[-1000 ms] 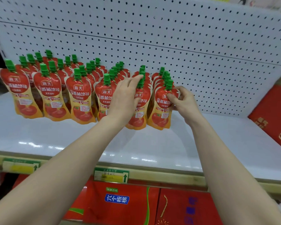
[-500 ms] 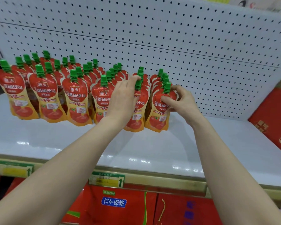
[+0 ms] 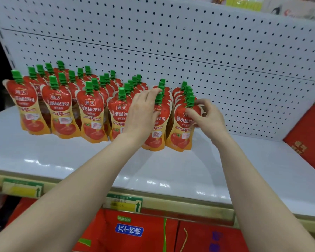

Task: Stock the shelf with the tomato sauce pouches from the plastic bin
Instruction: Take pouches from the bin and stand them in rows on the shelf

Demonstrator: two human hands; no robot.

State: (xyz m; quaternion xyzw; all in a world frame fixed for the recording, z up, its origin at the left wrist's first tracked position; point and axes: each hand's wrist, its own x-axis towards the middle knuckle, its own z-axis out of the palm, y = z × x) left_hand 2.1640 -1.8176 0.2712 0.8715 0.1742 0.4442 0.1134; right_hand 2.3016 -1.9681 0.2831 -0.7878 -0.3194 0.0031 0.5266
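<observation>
Red-and-yellow pouches [image 3: 91,113] with green caps stand upright in six rows on your white shelf [image 3: 153,166], back to the pegboard [image 3: 207,51]. Your left hand [image 3: 144,113] curls round the fifth pouch [image 3: 158,137] near its cap; your right hand [image 3: 205,117] pinches the sixth pouch [image 3: 180,137] at its top corner.

A shop aisle — white pegboard-backed shelf [image 3: 171,170], price tags [image 3: 124,203] on its edge, rows of identical sauce pouches [image 3: 91,113].
</observation>
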